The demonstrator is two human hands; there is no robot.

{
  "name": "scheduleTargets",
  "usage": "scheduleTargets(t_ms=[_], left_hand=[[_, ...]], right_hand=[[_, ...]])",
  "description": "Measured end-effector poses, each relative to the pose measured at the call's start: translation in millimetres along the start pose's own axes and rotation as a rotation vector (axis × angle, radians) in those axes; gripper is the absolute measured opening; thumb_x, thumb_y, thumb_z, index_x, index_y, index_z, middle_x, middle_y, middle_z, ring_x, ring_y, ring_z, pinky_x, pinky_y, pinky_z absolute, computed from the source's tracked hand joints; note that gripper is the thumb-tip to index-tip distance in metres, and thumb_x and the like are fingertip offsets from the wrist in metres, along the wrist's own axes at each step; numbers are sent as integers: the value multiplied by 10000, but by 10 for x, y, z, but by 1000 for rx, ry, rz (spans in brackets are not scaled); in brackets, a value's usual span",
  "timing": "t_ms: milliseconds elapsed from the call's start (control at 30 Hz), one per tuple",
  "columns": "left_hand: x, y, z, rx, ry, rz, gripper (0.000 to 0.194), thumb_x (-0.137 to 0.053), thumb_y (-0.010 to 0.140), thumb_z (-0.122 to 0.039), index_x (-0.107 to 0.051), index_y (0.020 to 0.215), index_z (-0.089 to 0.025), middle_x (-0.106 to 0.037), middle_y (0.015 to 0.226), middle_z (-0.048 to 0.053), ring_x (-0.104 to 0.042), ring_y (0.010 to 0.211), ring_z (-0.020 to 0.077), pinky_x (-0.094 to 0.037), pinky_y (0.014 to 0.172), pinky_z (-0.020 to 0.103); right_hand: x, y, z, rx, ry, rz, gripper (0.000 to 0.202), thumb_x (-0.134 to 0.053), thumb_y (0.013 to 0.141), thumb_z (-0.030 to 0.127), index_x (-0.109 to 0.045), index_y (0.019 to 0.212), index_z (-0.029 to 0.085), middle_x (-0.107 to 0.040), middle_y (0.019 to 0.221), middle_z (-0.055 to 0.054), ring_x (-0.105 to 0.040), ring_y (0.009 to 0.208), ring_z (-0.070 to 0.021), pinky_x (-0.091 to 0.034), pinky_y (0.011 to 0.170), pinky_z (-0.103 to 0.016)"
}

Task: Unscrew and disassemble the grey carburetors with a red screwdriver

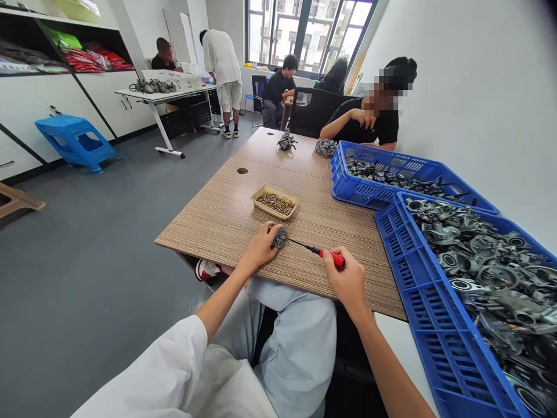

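Note:
My left hand (262, 244) is closed round a small grey metal part (279, 237) with a round face, held at the table top near its front edge. In my right hand (348, 278) is a screwdriver (333, 258) with a red and black handle. Its thin dark shaft points left, and the tip reaches the right side of the metal part. Whether the tip sits in a screw is too small to tell. Just beyond my left hand stands a beige tray (288, 217) full of small brass-coloured and silvery pieces, probably screws.
A blue crate (394, 255) heaped with grey metal parts stands at my right. Behind it is another blue crate (354, 188). A metal assembly (286, 140) and a pile of small parts (325, 147) lie at the far table end, where a person (383, 128) sits.

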State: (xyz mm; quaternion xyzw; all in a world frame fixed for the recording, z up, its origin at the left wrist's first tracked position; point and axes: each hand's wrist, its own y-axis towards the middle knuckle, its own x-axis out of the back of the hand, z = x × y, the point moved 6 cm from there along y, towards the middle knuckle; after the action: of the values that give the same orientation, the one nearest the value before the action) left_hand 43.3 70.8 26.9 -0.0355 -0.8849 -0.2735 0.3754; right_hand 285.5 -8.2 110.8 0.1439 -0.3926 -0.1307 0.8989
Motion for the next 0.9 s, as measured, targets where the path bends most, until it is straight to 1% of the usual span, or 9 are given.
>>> scheduleTargets(t_ms=[67,200,300,367,433,667,800,900], left_hand=[[-26,-4,-7,-7,6,45,699,-607,814,-68,-474,1470,-269,-495,1404,117,-487,1346,309,-459,1170,486],[-40,-3,9,11,-7,68,717,-554,828,-45,-443,1499,-271,-523,1402,112,-496,1346,297,-462,1172,490],[-44,1,18,5,-15,59,777,-513,797,1,-416,1523,-258,-520,1403,118,-494,1353,291,-455,1184,483],[-41,3,25,2,-32,39,808,-490,777,24,-411,1532,-251,-511,1404,122,-494,1360,286,-447,1199,478],[-33,6,34,6,-60,14,826,-480,765,37,-415,1535,-254,-502,1412,120,-495,1378,279,-435,1218,472],[-13,17,80,26,-124,-40,774,-506,780,39,-496,1492,-263,-522,1423,105,-530,1382,269,-427,1239,459],[-23,16,107,19,-129,-50,767,-501,769,45,-528,1473,-256,-530,1433,105,-524,1390,270,-427,1241,463],[-25,15,112,5,-133,-62,759,-497,770,42,-531,1474,-240,-531,1437,110,-520,1392,269,-421,1246,463]], right_hand=[[16,12,-6,-1,-2,-2,399,-592,973,584,-582,783,233,-519,578,53,-437,519,-137,-352,566,-275],[80,60,-20,13,-4,15,384,-593,973,570,-588,792,232,-533,587,47,-456,517,-138,-365,562,-275],[111,96,-8,64,27,106,310,-593,977,530,-630,913,229,-609,652,30,-484,517,-142,-389,547,-275],[123,108,6,103,44,176,289,-588,984,505,-649,1024,225,-691,757,-2,-529,547,-152,-419,558,-280],[138,114,12,128,39,217,295,-580,994,489,-656,1098,223,-739,854,-35,-577,595,-166,-450,583,-289],[184,111,41,214,-9,214,268,-579,1006,409,-677,1176,227,-769,993,-60,-605,641,-169,-493,625,-307],[151,93,57,242,8,230,269,-576,1017,374,-684,1221,235,-769,1134,-81,-653,722,-185,-507,637,-316],[112,82,56,240,12,242,272,-575,1023,376,-686,1226,234,-767,1157,-84,-657,722,-184,-506,627,-319]])
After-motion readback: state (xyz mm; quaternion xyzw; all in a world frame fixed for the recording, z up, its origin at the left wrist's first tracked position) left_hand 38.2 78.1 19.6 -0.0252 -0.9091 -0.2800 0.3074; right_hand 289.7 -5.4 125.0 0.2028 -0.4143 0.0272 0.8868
